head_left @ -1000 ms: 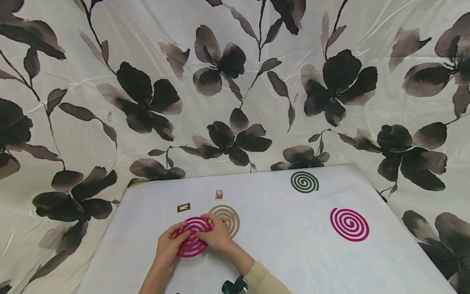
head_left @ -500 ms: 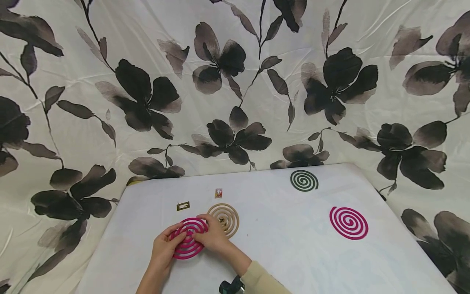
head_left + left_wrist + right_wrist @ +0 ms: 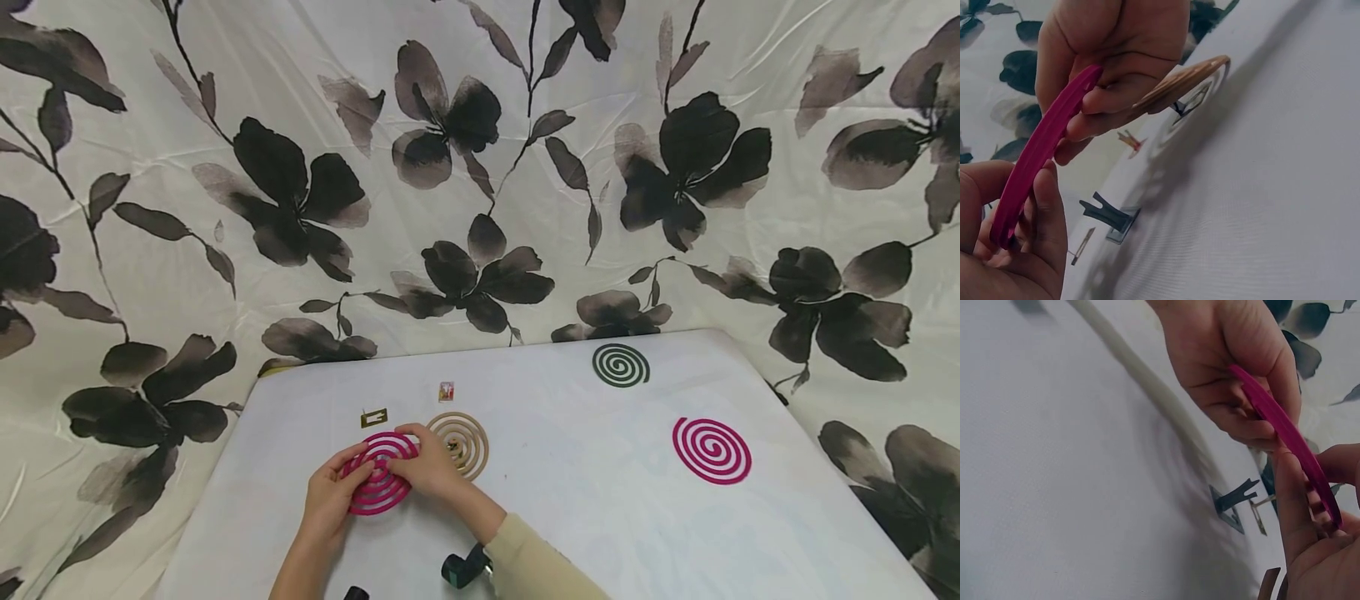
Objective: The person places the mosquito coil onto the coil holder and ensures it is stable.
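A pink mosquito coil [image 3: 378,502] is held up off the table between both hands. My left hand [image 3: 324,498] pinches its left side, with the thumb on the near face. The right hand [image 3: 437,465] pinches its upper right side. Seen edge-on in the left wrist view, the pink coil [image 3: 1044,144] has a groove along its rim; whether it is one coil or two together I cannot tell. Below it a dark stand [image 3: 1110,215] with a forked upright stands on the table. Behind the right hand, a tan coil [image 3: 480,446] rests raised on its own stand [image 3: 453,448].
On the white table [image 3: 585,517], a gold-coloured metal stand [image 3: 373,417] and a small red stand [image 3: 446,391] are beyond the hands. A green coil [image 3: 621,365] lies at the back, another pink coil [image 3: 712,451] at the right. Floral cloth [image 3: 480,167] hangs behind.
Both hands have shifted slightly left with the pink coil and, in the last half second, a little farther from the person. The other coils and stands have stayed in place.
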The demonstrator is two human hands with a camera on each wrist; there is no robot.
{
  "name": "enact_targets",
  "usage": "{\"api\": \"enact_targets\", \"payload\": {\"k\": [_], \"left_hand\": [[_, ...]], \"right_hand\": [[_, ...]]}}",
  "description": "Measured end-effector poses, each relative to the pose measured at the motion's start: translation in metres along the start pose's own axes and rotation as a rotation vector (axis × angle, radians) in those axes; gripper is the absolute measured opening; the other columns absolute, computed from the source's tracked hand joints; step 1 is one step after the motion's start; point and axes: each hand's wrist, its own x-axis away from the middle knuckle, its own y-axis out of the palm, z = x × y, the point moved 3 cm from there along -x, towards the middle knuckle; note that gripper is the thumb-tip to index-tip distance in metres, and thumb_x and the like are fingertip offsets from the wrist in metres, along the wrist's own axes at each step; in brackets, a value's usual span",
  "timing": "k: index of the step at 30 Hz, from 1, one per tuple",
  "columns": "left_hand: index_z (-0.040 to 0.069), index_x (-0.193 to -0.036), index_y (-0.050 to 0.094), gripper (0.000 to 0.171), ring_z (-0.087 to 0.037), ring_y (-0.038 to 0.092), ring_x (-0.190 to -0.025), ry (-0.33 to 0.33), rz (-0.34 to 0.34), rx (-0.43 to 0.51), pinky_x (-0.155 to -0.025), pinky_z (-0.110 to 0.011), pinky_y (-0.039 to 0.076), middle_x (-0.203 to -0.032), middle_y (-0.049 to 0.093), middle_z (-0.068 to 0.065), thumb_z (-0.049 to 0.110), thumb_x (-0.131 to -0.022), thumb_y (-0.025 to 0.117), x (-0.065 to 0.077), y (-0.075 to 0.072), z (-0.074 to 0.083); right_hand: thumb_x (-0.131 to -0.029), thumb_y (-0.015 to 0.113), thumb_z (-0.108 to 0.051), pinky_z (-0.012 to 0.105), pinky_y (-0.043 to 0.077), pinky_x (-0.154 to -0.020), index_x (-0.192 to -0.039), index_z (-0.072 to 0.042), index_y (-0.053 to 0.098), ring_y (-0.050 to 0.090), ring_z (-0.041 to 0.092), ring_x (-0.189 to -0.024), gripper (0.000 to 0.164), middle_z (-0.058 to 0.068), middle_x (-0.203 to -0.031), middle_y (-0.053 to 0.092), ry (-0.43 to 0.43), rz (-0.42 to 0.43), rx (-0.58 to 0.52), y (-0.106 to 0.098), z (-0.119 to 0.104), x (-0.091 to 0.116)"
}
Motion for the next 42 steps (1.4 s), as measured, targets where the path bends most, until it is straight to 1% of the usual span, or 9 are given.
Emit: {"api": "enact_targets", "payload": {"k": [3, 7, 9, 13, 18, 24, 31, 36, 42], "left_hand": [[0.004, -0.135, 0.054, 0.049, -0.010, 0.053, -0.113, -0.003, 0.000, -0.010, -0.084, -0.016, 0.049, -0.140, 0.050, -0.015, 0.018, -0.091, 0.069, -0.003, 0.000, 0.001], [0.003, -0.135, 0.055, 0.049, -0.020, 0.050, -0.120, -0.001, 0.000, -0.014, -0.083, -0.016, 0.049, -0.140, 0.049, -0.016, 0.018, -0.090, 0.071, -0.005, -0.001, 0.000], [0.003, -0.135, 0.054, 0.050, -0.018, 0.052, -0.117, -0.003, -0.003, -0.018, -0.083, -0.016, 0.049, -0.140, 0.049, -0.016, 0.019, -0.091, 0.070, -0.005, -0.002, -0.001], [0.002, -0.136, 0.053, 0.051, -0.006, 0.056, -0.107, -0.002, -0.010, -0.005, -0.083, -0.017, 0.050, -0.140, 0.048, -0.019, 0.018, -0.091, 0.070, -0.006, -0.003, -0.003], [0.002, -0.137, 0.051, 0.050, 0.002, 0.057, -0.100, -0.009, -0.029, 0.015, -0.083, -0.016, 0.049, -0.142, 0.047, -0.017, 0.017, -0.092, 0.068, -0.007, -0.003, -0.005], [0.001, -0.135, 0.054, 0.049, -0.003, 0.056, -0.104, 0.000, -0.035, 0.013, -0.083, -0.017, 0.049, -0.140, 0.049, -0.017, 0.015, -0.091, 0.070, -0.008, -0.001, -0.007], [0.003, -0.134, 0.055, 0.046, -0.004, 0.057, -0.103, 0.001, -0.030, -0.019, -0.082, -0.019, 0.050, -0.138, 0.050, -0.017, 0.014, -0.092, 0.069, -0.011, -0.001, -0.009], [0.004, -0.134, 0.055, 0.047, -0.004, 0.059, -0.101, -0.005, -0.030, -0.026, -0.082, -0.019, 0.051, -0.138, 0.050, -0.018, 0.017, -0.092, 0.069, -0.013, -0.001, -0.008], [0.004, -0.134, 0.055, 0.049, -0.019, 0.052, -0.119, -0.016, -0.032, -0.040, -0.081, -0.016, 0.049, -0.140, 0.049, -0.017, 0.020, -0.091, 0.070, -0.016, -0.001, -0.011]], "right_hand": [[-0.081, 0.076, -0.010, 0.027, 0.054, -0.070, -0.123, -0.009, 0.061, 0.062, 0.011, -0.082, 0.045, 0.002, -0.097, 0.065, 0.012, -0.004, -0.050, 0.000, 0.001, -0.003], [-0.081, 0.076, -0.011, 0.027, 0.054, -0.066, -0.121, -0.009, 0.060, 0.062, 0.010, -0.076, 0.044, 0.001, -0.090, 0.066, 0.033, -0.008, -0.053, 0.001, 0.002, -0.005], [-0.081, 0.077, -0.013, 0.027, 0.054, -0.067, -0.120, -0.011, 0.061, 0.062, 0.010, -0.076, 0.042, 0.001, -0.092, 0.066, 0.043, 0.001, -0.031, 0.002, 0.002, -0.005], [-0.079, 0.078, -0.016, 0.027, 0.053, -0.069, -0.117, -0.012, 0.064, 0.059, 0.010, -0.082, 0.041, 0.000, -0.097, 0.064, 0.043, 0.041, 0.023, 0.004, 0.003, -0.006], [-0.078, 0.079, -0.015, 0.028, 0.054, -0.069, -0.115, -0.010, 0.063, 0.060, 0.011, -0.084, 0.041, 0.002, -0.098, 0.064, 0.042, 0.071, 0.016, 0.007, 0.006, -0.006], [-0.078, 0.077, -0.012, 0.027, 0.054, -0.062, -0.115, -0.006, 0.061, 0.060, 0.010, -0.074, 0.040, 0.003, -0.089, 0.064, 0.029, 0.102, -0.012, 0.011, 0.006, -0.004], [-0.076, 0.079, -0.014, 0.028, 0.053, -0.068, -0.116, -0.005, 0.060, 0.060, 0.014, -0.084, 0.045, 0.005, -0.097, 0.063, 0.010, 0.148, 0.065, 0.013, 0.001, 0.000], [-0.076, 0.078, -0.014, 0.027, 0.053, -0.068, -0.116, -0.005, 0.060, 0.060, 0.015, -0.084, 0.045, 0.005, -0.097, 0.063, -0.011, 0.159, 0.075, 0.014, 0.000, 0.000], [-0.077, 0.077, -0.011, 0.025, 0.051, -0.068, -0.116, -0.002, 0.059, 0.059, 0.014, -0.083, 0.044, 0.006, -0.094, 0.062, -0.011, 0.165, 0.041, 0.015, 0.000, 0.001]]}}
